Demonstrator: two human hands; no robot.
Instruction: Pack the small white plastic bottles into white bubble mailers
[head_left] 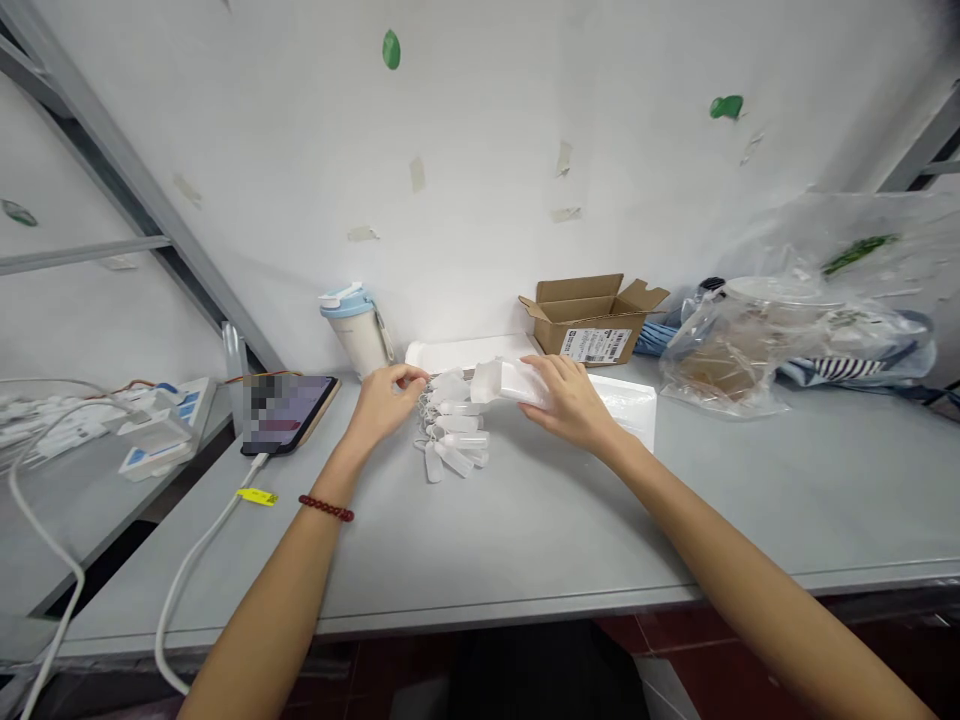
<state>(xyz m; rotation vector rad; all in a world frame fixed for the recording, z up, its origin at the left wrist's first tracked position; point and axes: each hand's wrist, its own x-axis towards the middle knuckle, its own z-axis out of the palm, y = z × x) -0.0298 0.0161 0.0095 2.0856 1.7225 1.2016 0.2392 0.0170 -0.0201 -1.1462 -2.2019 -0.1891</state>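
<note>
Several white, partly see-through oval tags (463, 440) with small metal-looking loops lie in a fanned bunch on the grey table. My left hand (386, 400) is at the upper left of this bunch, thumb and forefinger pinched at the loops of the topmost tags. In my right hand (574, 400) is a white glossy packet (510, 383), its wider end pointing left toward the tags. The fingers wrap over the packet and hide its right part. Behind both hands lies a flat white sheet or tray (472, 353); a shiny white sheet (628, 408) extends under the right wrist.
An open cardboard box (589, 320) stands against the wall. Left of it is a blue-lidded cup (358, 328). A phone (289, 415) with a white cable (217, 530) lies at the left. Clear plastic bags (739, 365) fill the right back. The table's front edge (480, 612) runs below my forearms.
</note>
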